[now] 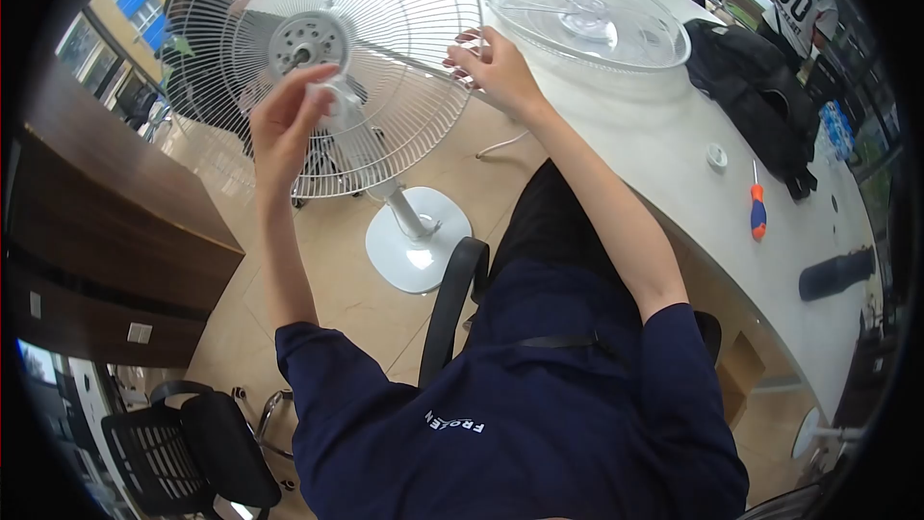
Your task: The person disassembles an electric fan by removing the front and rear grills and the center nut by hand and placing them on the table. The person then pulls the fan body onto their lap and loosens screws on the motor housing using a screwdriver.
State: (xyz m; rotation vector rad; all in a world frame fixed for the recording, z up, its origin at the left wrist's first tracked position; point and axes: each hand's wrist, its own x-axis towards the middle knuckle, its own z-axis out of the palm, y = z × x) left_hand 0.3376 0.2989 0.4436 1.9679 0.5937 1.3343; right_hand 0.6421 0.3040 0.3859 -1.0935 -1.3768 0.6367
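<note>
A white pedestal fan stands in front of me, its round wire grille (pixel 423 125) tilted up and its motor hub with shaft (pixel 306 43) bare at the middle. My right hand (pixel 496 72) is closed on the grille's right rim. Close to the hub, my left hand (pixel 284 130) has its thumb and fingers brought together. A whitish, translucent thing (pixel 334 104) shows at its fingertips, too blurred to name. The fan's white base (pixel 419 250) rests on the floor. On the table to the right lies a second round grille (pixel 520 34) with a clear fan blade (pixel 587 14).
The white table (pixel 626 135) curves along my right, holding a small white round part (pixel 716 156), an orange-and-blue screwdriver (pixel 757 212), a dark bottle (pixel 835 274) and a black backpack (pixel 756 87). Other people are beyond the fan and table. Office chairs (pixel 192 443) stand at lower left.
</note>
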